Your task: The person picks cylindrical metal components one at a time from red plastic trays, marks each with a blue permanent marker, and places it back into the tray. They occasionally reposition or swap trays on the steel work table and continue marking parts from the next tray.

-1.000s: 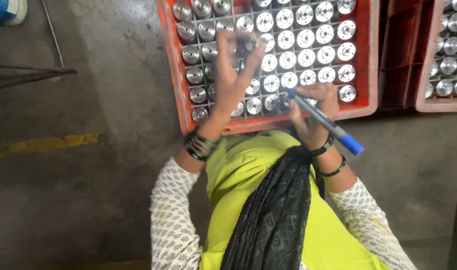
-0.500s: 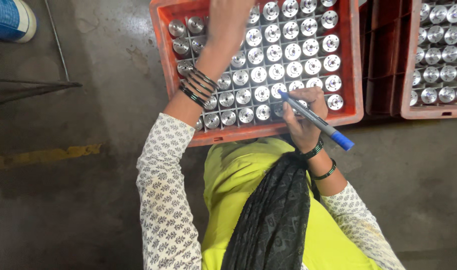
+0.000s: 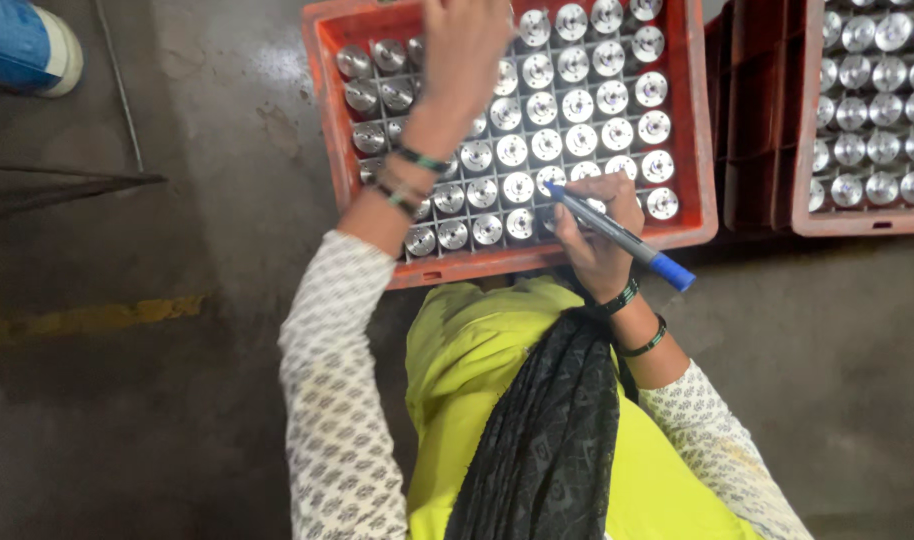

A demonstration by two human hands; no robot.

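Marker: my right hand point(image 3: 599, 232) is clamped around a blue marker point(image 3: 617, 233), tip on a metal part in the near rows, capped end sticking out over the crate's front rim.
Left hand: my left hand point(image 3: 464, 45) is stretched over the far rows of the crate point(image 3: 322, 60); I see only its back, so I cannot tell whether the fingers grip anything.
Hands: well apart, left far up the crate, right at its near edge.
Crate: red plastic, on the floor just in front of my knees, with a grid divider.
Parts: round silver metal parts point(image 3: 582, 105), one per cell, flat faces up, filling the cells I can see.
Second crate: another red crate point(image 3: 867, 222) of the same parts just to the right.
Floor: grey concrete point(image 3: 167, 400) with a worn yellow stripe point(image 3: 107, 318) at left.
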